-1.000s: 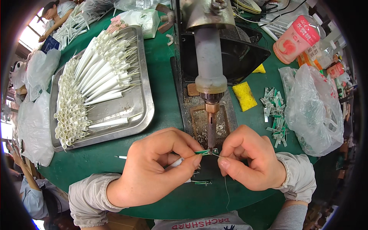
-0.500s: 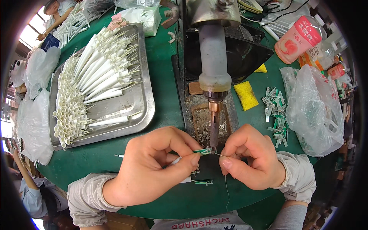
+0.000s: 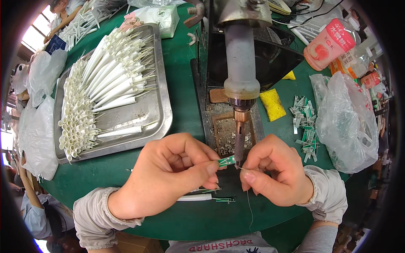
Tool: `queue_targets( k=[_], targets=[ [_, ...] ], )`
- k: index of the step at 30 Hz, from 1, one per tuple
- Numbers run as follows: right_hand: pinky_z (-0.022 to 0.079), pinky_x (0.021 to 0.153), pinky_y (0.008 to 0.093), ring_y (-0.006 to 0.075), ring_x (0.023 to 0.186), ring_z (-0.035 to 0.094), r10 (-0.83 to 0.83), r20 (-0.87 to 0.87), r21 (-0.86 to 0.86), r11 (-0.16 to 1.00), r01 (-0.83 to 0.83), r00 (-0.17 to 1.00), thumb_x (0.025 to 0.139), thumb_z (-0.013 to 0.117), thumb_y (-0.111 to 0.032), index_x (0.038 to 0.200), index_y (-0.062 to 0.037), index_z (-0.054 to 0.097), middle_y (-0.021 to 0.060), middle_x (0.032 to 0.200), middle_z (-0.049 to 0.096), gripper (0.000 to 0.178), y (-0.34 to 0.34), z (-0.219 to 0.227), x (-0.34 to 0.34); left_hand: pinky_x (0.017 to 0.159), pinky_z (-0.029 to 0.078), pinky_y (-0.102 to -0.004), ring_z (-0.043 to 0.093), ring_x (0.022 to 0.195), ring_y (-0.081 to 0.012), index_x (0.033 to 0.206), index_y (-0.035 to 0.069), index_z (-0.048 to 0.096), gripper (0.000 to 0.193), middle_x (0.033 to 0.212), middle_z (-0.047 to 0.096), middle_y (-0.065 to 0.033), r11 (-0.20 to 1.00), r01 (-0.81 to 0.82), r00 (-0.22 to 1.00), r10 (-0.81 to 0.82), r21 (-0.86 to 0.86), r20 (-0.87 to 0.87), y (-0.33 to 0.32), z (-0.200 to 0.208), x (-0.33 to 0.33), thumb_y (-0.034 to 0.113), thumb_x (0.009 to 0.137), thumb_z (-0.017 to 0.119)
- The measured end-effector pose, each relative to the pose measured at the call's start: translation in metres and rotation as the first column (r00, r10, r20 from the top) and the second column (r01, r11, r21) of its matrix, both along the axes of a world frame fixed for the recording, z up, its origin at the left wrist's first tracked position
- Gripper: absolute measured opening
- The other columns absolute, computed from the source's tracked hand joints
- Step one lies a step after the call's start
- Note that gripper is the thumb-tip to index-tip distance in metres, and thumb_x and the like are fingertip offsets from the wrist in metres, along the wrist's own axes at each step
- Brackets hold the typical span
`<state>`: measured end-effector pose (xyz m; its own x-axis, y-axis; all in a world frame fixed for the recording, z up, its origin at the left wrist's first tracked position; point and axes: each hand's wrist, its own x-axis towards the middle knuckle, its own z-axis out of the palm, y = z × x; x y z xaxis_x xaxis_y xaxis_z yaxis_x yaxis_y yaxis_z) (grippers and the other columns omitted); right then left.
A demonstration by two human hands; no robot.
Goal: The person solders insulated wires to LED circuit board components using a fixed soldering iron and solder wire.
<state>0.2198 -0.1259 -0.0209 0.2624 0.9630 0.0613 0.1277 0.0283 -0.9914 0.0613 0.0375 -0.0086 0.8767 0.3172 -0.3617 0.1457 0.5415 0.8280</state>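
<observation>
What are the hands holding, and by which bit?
Left hand: small green circuit board, pinched near its left end. Right hand: thin wire, pinched near its upper end.

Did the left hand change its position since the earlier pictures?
Yes. Against the fixed soldering tip, the left hand has shifted slightly left and up in the picture; the green board it holds now sits left of that tip.

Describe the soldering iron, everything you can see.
The soldering iron points down from a metal holder, its tip between the left hand and right hand. It has a greyish-white sleeve, dark collar, brass-coloured nut and rough, darkened shaft. Whether it touches the green board or thin wire is too small to tell.
</observation>
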Motion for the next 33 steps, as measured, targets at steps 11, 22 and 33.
queue_targets(
  k=[11, 22, 33],
  targets=[
    [0.047, 0.051, 0.0389, 0.0306, 0.056, 0.06, 0.391, 0.477, -0.269, 0.918, -0.293, 0.787, 0.085, 0.065, -0.014, 0.081, -0.0049, 0.049, 0.01, 0.062, 0.055, 0.019, -0.008, 0.032, 0.023, 0.068, 0.056, -0.0235, 0.066, 0.077, -0.0144, 0.084, -0.003, 0.057, 0.007, 0.098, 0.062, -0.0146, 0.971, 0.058, 0.998, -0.061, 0.233, 0.003, -0.001, -0.004, -0.005, -0.007, 0.087, 0.062],
    [0.051, 0.058, 0.0392, 0.031, 0.066, 0.063, 0.098, 0.995, -0.086, 0.898, 0.432, -0.007, 0.074, 0.059, 0.003, 0.078, -0.0022, 0.05, 0.0149, 0.07, 0.058, 0.01, -0.008, 0.006, 0.08, 0.068, 0.052, -0.029, 0.065, 0.076, -0.0204, 0.078, 0.002, 0.061, 0.011, 0.093, 0.066, -0.0108, 0.519, 0.164, 0.954, -0.299, 0.839, -0.001, 0.002, -0.003, -0.008, -0.005, 0.079, 0.07],
    [0.051, 0.056, 0.0397, 0.0313, 0.063, 0.061, 0.029, 0.998, -0.004, 0.927, 0.376, -0.061, 0.069, 0.06, 0.004, 0.076, -0.0027, 0.049, 0.0148, 0.067, 0.055, 0.015, -0.005, 0.001, 0.086, 0.074, 0.049, -0.0365, 0.057, 0.084, -0.0268, 0.083, 0.006, 0.062, 0.019, 0.092, 0.06, -0.006, -0.195, 0.032, 0.98, -0.189, 0.98, -0.069, 0.03, 0.015, -0.016, 0.006, 0.07, 0.075]
  ],
)
